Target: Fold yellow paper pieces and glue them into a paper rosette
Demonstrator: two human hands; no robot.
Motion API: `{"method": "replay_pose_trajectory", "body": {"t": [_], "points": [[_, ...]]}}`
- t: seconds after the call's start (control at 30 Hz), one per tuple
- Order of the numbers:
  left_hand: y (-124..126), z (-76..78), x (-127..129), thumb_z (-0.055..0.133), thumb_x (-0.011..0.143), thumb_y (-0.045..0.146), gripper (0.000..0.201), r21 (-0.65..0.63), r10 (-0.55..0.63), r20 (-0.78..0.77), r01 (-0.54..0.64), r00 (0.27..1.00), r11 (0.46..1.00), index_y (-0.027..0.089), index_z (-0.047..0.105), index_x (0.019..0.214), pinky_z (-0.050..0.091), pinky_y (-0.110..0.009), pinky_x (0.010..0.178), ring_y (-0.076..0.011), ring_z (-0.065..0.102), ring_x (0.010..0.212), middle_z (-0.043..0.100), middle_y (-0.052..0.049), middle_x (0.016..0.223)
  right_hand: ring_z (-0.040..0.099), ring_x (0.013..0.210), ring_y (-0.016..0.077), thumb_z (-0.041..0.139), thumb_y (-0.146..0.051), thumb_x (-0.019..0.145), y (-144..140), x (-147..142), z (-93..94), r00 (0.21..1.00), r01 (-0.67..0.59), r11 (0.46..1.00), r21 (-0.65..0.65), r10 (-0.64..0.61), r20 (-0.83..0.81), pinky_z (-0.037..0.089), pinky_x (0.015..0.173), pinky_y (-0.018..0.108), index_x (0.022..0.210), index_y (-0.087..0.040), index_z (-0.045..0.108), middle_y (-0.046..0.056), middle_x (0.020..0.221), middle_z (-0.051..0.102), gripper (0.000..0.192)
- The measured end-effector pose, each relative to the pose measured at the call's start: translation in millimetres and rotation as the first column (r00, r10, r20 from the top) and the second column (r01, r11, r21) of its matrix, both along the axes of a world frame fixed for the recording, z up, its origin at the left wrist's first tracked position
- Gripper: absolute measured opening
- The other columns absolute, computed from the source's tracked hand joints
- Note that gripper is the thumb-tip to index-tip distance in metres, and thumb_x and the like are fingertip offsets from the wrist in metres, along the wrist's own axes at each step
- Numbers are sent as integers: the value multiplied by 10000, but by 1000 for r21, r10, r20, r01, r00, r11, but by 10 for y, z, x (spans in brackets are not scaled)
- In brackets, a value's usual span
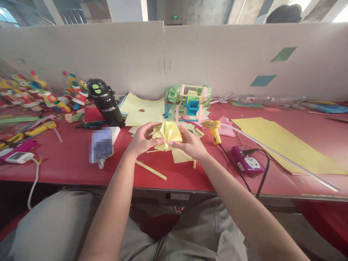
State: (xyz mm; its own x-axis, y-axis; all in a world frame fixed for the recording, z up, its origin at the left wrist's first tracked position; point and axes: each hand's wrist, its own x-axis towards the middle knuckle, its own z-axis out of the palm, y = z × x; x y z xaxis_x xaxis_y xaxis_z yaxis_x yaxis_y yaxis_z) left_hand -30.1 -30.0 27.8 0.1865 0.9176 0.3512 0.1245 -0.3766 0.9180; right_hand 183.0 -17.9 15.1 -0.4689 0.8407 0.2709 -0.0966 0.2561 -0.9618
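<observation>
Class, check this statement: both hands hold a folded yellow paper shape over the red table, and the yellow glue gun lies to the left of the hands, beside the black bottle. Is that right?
Not quite. The head view shows the glue gun lying to the right of the hands, near the purple power strip, not beside the black bottle. The rest holds: left hand and right hand hold the yellow paper shape over the red table.

Blurred: pixelated patch over white object (102,146) on counter (67,159).
Hidden: paper model's (166,135) underside, behind hands.
Cut off: toys (16,92) at left edge.
</observation>
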Motion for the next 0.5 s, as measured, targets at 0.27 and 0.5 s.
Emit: {"method": "replay_pose_trajectory", "body": {"t": [0.27,0.5], "points": [[54,-69,-33,860,643,370,637,26,113,-92,-111,989,993,209,639,1218,542,-396,916,-294,660,1081,691,-94,1176,566,1226,241,694,-538,821,65,81,-11,935,345,912,223,-354,1,511,972,388,1262,-271,568,98,1336,594,530],[119,-142,-69,799,709,385,580,167,352,-252,-318,901,933,229,627,1240,448,-456,1050,-297,602,1173,664,-84,1226,543,598,189,581,-482,855,-220,666,193,461,356,862,361,-498,735,385,568,330,646,-217,564,38,651,608,337]]}}
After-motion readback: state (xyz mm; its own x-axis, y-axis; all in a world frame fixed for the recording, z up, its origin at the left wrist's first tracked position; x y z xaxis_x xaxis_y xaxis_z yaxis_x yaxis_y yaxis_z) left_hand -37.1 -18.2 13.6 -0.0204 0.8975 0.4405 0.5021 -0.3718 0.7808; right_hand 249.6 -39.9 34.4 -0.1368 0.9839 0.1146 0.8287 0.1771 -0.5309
